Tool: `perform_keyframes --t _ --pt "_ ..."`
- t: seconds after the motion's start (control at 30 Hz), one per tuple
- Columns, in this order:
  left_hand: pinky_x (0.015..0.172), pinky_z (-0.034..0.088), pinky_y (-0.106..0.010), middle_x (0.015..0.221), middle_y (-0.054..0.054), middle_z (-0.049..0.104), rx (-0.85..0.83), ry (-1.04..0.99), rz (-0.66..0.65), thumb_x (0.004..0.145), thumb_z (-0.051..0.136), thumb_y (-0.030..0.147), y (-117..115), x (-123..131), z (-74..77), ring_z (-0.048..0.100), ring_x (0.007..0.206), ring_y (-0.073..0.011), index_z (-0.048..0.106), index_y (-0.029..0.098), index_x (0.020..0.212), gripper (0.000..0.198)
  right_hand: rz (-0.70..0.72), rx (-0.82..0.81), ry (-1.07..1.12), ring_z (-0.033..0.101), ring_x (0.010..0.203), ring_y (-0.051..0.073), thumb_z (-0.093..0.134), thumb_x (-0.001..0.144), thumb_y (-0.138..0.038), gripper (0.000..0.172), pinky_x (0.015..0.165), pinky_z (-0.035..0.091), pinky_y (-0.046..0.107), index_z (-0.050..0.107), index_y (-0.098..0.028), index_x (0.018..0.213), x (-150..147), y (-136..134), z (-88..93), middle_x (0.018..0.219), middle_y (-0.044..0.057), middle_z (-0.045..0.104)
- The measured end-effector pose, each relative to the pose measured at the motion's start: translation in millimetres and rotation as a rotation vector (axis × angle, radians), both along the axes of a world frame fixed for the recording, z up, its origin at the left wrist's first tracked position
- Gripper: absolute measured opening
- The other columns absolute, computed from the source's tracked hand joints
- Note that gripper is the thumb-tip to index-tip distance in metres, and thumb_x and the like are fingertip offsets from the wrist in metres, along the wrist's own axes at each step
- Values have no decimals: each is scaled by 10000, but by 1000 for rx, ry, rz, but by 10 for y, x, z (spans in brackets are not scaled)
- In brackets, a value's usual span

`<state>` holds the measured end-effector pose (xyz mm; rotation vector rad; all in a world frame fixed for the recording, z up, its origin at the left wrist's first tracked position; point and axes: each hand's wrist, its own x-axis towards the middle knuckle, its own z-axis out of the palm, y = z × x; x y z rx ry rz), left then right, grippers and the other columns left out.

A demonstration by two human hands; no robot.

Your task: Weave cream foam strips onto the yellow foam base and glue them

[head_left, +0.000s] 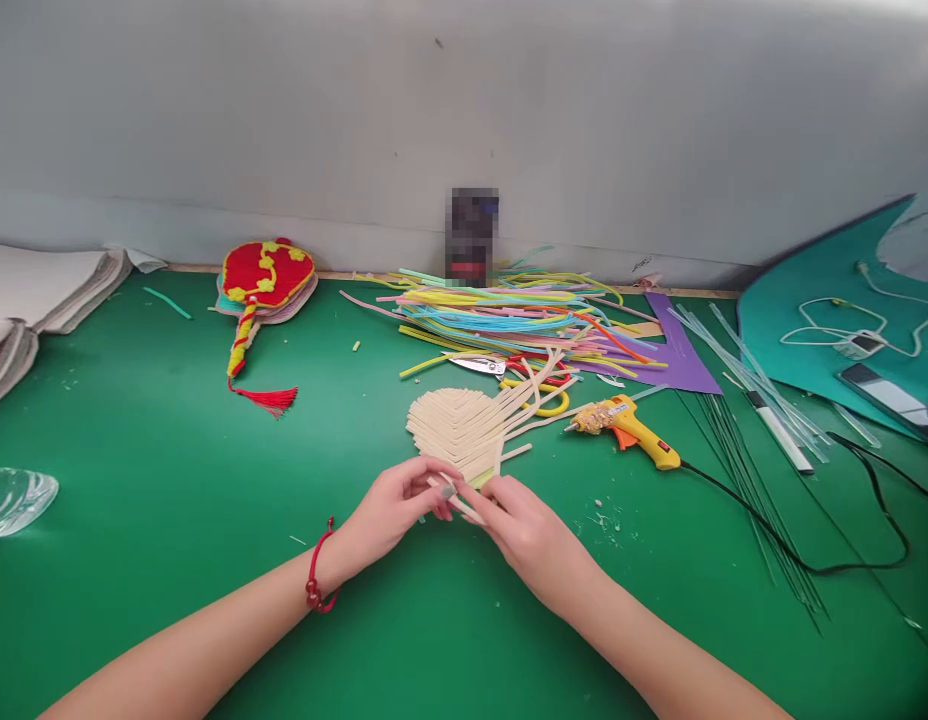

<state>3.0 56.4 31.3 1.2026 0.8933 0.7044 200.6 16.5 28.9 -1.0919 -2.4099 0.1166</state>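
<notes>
A leaf-shaped panel of cream pipe cleaners lies on the green table, with loose stem ends fanning out to its right. At its near edge, my left hand pinches a cream pipe cleaner between curled fingers. My right hand closes on the same pipe cleaner, its fingertips meeting those of the left. The fingers hide part of the pipe cleaner. Just beyond the panel lie scissors with red and yellow handles. A yellow glue gun rests to the right of the panel.
Colourful pipe cleaners are heaped at the back, beside a purple sheet. A red fan with a tassel lies at back left. Green wires, a marker, the glue gun's black cord and a phone occupy the right.
</notes>
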Motion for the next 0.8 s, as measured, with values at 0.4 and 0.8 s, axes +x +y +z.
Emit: perform_keyframes --t 0.4,0.8 --pt "641 503 -210 726 13 685 235 222 79 801 632 225 -39 -118 31 630 670 -113 674 184 766 68 51 6 199 607 712 133 431 921 -54 231 600 505 239 615 -155 1016 88 48 93 825 62 667" --pt "874 501 -280 1023 -36 672 778 629 304 944 439 226 101 -254 95 627 971 -148 626 195 1003 198 -69 -26 198 589 710 121 498 913 -89 162 580 459 217 635 -170 884 18 75 -15 820 45 661"
